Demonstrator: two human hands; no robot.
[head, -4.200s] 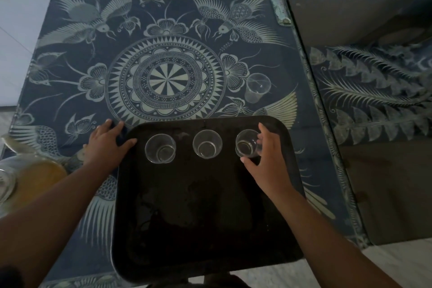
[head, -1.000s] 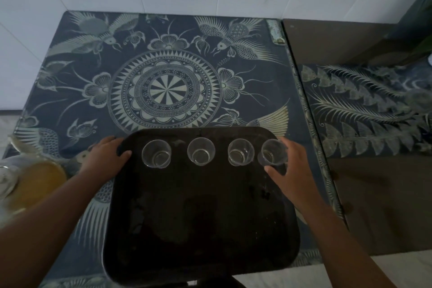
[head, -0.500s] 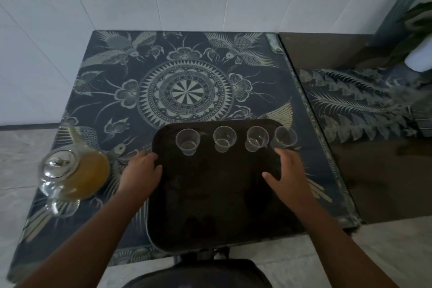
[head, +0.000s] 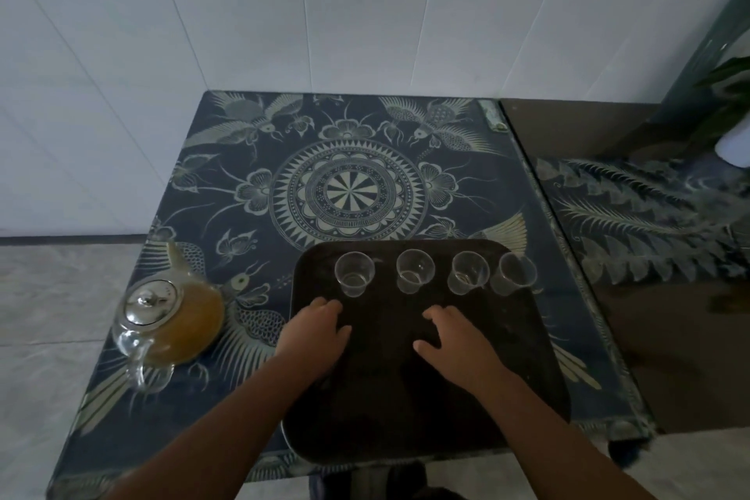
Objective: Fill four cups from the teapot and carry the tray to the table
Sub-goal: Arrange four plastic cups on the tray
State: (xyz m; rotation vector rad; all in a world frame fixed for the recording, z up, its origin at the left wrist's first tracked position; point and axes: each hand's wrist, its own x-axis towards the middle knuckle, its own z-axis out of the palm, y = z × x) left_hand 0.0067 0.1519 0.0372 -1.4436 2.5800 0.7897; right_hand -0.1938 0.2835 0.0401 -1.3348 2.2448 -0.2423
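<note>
We see four clear plastic cups lined along the far edge of the dark rectangular tray. Our left hand and right hand hover above it, fingers loosely spread, holding nothing. The amber-filled glass teapot stands left on the patterned desk.

We see four clear, glossy plastic-looking cups along the far edge of a dark, smooth, faintly shiny rectangular tray. Left of the tray stands a transparent glass teapot with a polished metal lid, on the blue patterned worktop, which looks glassy.
</note>
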